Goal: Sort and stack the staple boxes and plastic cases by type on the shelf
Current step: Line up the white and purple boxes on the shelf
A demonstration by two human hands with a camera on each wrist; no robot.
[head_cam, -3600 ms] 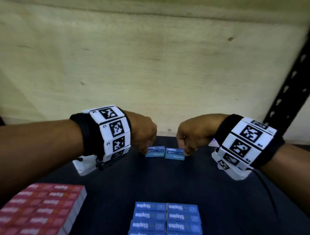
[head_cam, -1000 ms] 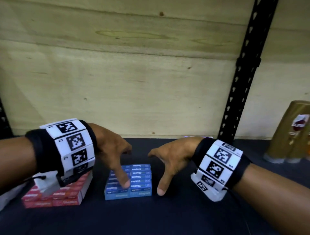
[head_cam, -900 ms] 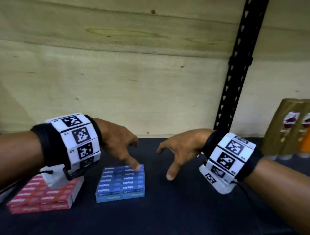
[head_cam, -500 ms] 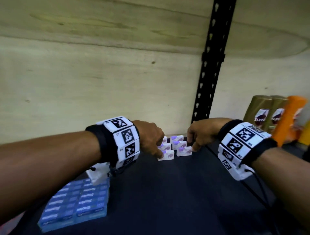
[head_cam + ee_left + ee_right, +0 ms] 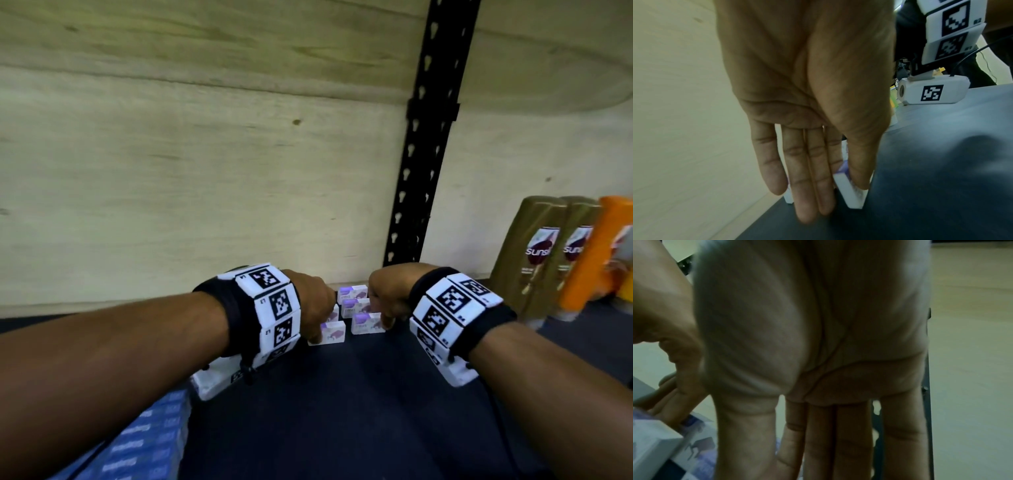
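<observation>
Several small white-and-purple boxes point(image 5: 352, 295) stand in two short rows at the back of the dark shelf point(image 5: 342, 411). My left hand point(image 5: 317, 308) pinches the front-left box point(image 5: 330, 337); in the left wrist view the thumb lies on this box's point(image 5: 851, 194) front face and the fingers point(image 5: 809, 186) reach down behind it. My right hand point(image 5: 387, 303) holds the front-right box point(image 5: 366, 323), thumb at its right end. In the right wrist view its fingers point(image 5: 838, 443) point down beside the boxes point(image 5: 694, 451). A blue staple-box stack point(image 5: 144, 445) sits lower left.
A plywood back wall point(image 5: 205, 171) closes the shelf just behind the boxes. A black perforated upright point(image 5: 421, 137) rises right of them. Gold shampoo bottles point(image 5: 537, 253) and an orange bottle point(image 5: 609, 246) stand at the far right.
A second ago both hands hovered open over the blue stack. They have moved right to the white-and-purple boxes and closed on the two front ones; little has shifted in the last half second.
</observation>
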